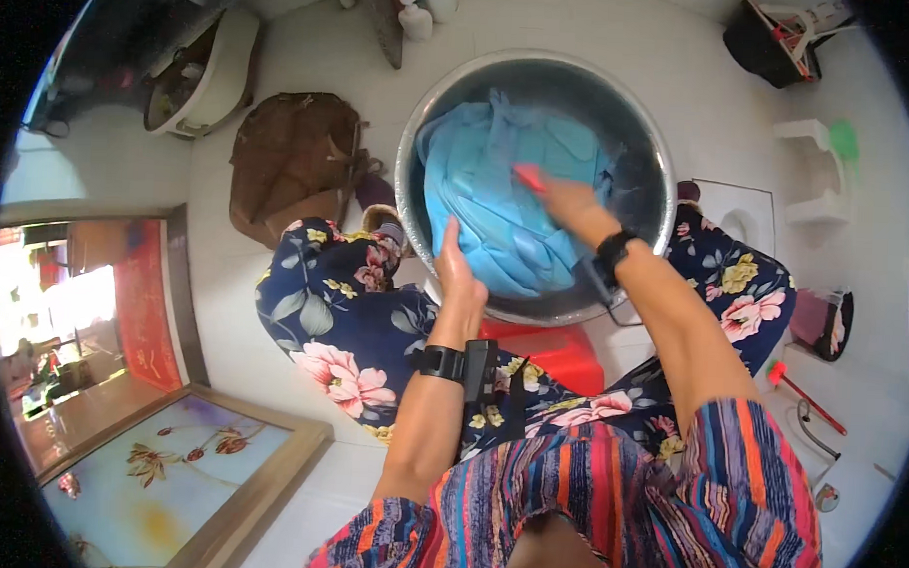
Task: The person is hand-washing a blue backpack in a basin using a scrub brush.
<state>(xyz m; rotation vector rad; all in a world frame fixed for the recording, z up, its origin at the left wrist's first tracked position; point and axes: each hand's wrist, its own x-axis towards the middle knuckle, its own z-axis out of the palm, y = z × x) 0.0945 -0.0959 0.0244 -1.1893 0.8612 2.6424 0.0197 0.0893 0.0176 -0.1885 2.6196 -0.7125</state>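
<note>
Both hands work the blue cloth [502, 221] lying in the metal basin [419, 143]: left hand [460, 274] pressing flat, open; right hand [567, 203] closed on a red brush [528, 176]. Risk: hard scrubbing could tip the basin, wetting the floor [701, 102].

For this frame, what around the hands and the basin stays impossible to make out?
Head view only:
- The red thing in the right hand: motion-blurred, kind unclear.
- Water in the metal basin: the blue cloth covers most of the inside.
- Left hand palm and fingertips: turned away against the cloth.
- The red stool: mostly hidden under basin and arms.
</note>
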